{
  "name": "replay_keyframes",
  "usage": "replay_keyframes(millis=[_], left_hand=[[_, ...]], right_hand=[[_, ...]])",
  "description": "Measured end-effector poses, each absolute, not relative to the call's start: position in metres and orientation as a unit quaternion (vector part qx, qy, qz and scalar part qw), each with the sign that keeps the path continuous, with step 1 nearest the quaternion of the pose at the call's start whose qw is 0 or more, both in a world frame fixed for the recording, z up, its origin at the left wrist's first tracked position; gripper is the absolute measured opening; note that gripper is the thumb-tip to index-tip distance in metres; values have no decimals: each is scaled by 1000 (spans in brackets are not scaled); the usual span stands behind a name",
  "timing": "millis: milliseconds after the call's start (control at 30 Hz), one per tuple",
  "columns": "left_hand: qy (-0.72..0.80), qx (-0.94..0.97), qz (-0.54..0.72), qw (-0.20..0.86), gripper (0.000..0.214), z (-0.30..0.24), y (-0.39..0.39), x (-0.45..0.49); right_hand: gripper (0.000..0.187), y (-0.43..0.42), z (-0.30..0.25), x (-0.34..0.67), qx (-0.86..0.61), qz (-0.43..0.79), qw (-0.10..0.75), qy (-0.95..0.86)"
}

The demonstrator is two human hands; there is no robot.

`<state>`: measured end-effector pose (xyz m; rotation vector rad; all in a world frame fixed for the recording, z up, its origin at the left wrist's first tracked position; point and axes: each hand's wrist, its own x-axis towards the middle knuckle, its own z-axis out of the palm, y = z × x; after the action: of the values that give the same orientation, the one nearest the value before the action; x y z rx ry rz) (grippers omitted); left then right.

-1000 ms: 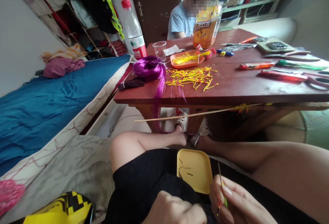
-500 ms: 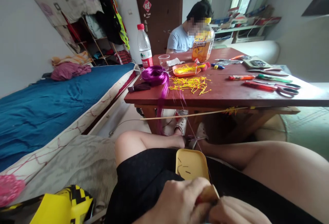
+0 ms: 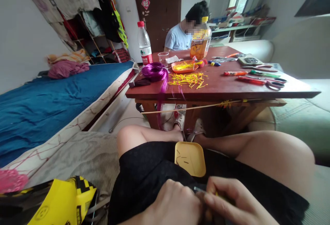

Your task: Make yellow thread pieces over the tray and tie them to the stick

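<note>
My left hand point(image 3: 176, 201) is closed low in the view, knuckles up; what its fingers hold, if anything, is hidden. Beside it, my right hand point(image 3: 235, 195) has thumb and fingers pinched round a thin tool with a flat metal tip point(image 3: 199, 190), its kind unclear. That tip points at my left hand. On my lap, just beyond both hands, rests a yellow tray point(image 3: 197, 161) with several short dark pieces in it. Purple strands point(image 3: 163, 90) trail over the table's front edge from a coil point(image 3: 154, 71).
Across the red table point(image 3: 213, 89) sits another person point(image 3: 177, 41), head bowed. Yellow sticks point(image 3: 188, 79), an orange tray point(image 3: 177, 70), two bottles, scissors point(image 3: 275, 84) and pens lie on it. A thin wooden rod point(image 3: 177, 109) juts out below the tabletop. A bed point(image 3: 77, 90) stands left.
My right hand has lifted and turned, and a metal tip now shows between the hands. A brownish object seen there before is out of sight. The camera view has shifted slightly.
</note>
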<state>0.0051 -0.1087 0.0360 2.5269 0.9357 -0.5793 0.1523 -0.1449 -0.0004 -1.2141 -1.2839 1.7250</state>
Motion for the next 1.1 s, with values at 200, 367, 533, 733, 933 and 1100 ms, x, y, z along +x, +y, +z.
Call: replay_keyframes(millis=[200,367,533,733,933,1100], left_hand=[[324,891,-241,205,41,11,-125,0],[330,899,-208,197,45,-2,-135,-4],[321,908,-196,182,41,-6,-136,-3],[314,915,-185,170,41,-5,-136,-1],[305,921,-173,169,43,-8,-141,1],[310,924,-148,170,42,-9,-142,2]], right_hand=[[53,-152,-52,125,-443,739,436,-259],[53,-156,-59,117,-450,743,446,-217],[52,-157,-58,117,-453,746,454,-182],[52,-155,-63,116,-446,748,469,-149],[51,-153,-68,116,-446,751,471,-125],[51,-150,-71,116,-445,756,466,-114]])
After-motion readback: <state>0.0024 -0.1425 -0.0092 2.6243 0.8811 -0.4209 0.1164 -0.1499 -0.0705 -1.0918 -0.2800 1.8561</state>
